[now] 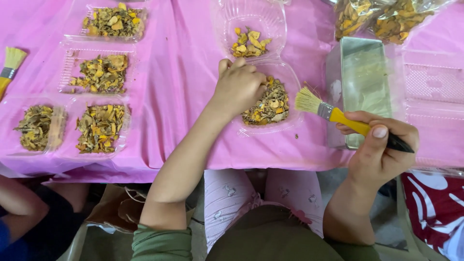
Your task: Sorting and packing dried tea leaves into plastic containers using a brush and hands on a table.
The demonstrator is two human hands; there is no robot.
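- Head view, centre of the frame: the left hand (pixel 238 86) reaches up from the lower middle and rests on the near half of an open clear plastic clamshell tray (pixel 290 79). Its fingers are curled together, pressed down into the pile of dried yellow-brown flakes (pixel 268 105) in that half; whether they pinch any flakes cannot be told.
- Just above the left hand, the far half of the same tray holds a smaller heap of brighter yellow pieces (pixel 249 42).
- Right of centre: the right hand (pixel 380 147) grips a paintbrush (pixel 338 116) by its yellow and black handle, fingers wrapped around it and thumb laid on top. The pale bristles point left and lie just beside the right rim of the tray, close to the flakes.
- Right behind the brush, a rectangular metal tin (pixel 365 87) stands open on the pink tablecloth (pixel 179 72).
- Upper right corner: a clear bag of dried pieces (pixel 382 17) lies beyond the tin.
- Right edge: empty clear plastic trays (pixel 432 82) lie on the cloth.
- Left side of the frame: four filled clear containers (pixel 99 72) of the same dried flakes sit in two rows, well apart from both hands.
- Far left edge: a second brush (pixel 9 65) with pale bristles lies on the cloth.
- Lower left corner: another person's arm in a blue sleeve (pixel 19 212) shows below the table edge.
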